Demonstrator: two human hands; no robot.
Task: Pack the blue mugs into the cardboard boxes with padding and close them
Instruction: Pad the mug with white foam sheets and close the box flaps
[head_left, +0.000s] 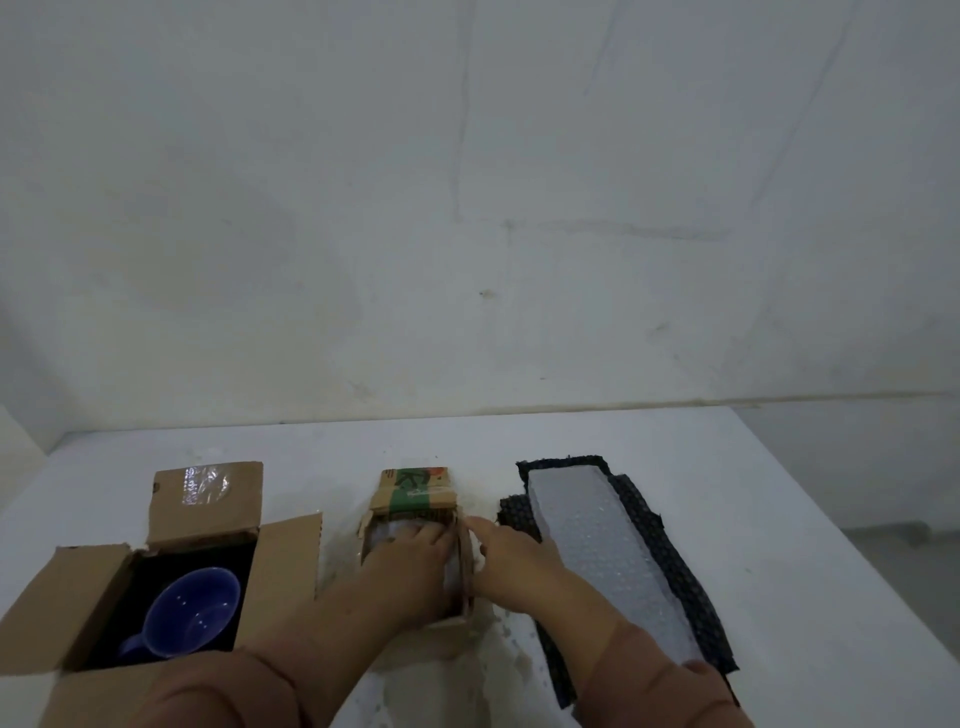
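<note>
A blue mug (193, 613) lies inside the open cardboard box (284, 561) at the left, on dark padding. In the middle stands a smaller cardboard box (415, 493) with a green print on its far flap. My left hand (410, 558) reaches down into it and presses on white bubble wrap (382, 535); whether a mug lies under it is hidden. My right hand (511, 553) rests against the small box's right wall, fingers laid along the flap edge.
To the right, a long strip of white bubble wrap (602, 551) lies on a dark padded sheet (691, 587). All of this sits on a white table (779, 493) against a pale wall. The table's right edge drops off at the far right.
</note>
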